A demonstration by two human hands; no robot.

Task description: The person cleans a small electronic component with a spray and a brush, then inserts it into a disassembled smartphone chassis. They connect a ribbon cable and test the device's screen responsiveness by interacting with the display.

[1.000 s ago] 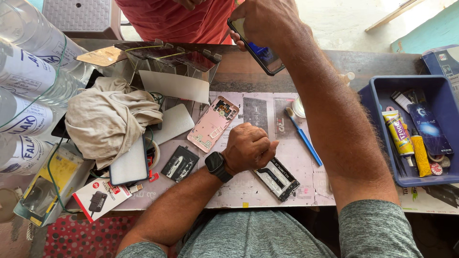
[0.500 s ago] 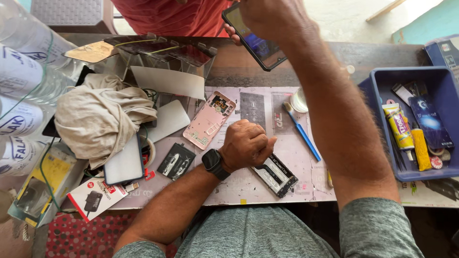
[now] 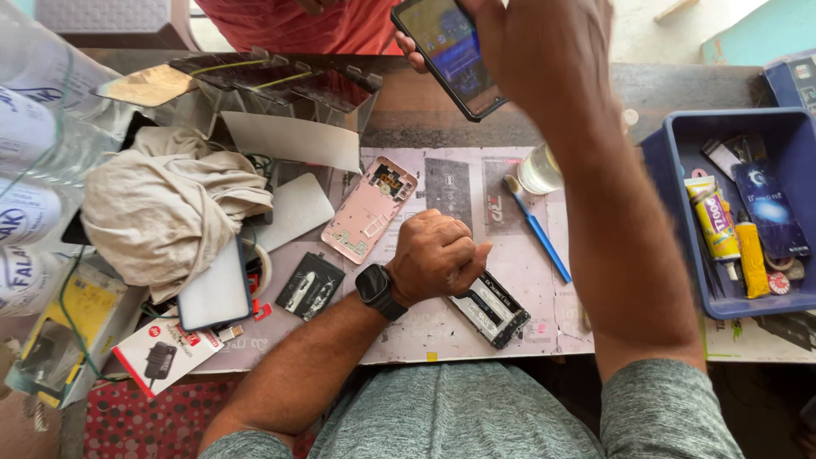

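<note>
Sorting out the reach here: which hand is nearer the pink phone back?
Left. The left hand rests fisted just right of the pink phone back; the right hand is raised beyond it, holding a smartphone.

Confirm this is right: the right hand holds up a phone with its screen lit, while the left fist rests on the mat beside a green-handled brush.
Not quite: the brush has a blue handle, as the head view shows. The right hand does hold up the lit phone, and the left fist rests on the mat.

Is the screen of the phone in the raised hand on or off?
On. The phone in the right hand shows a lit blue and yellowish picture.
</note>
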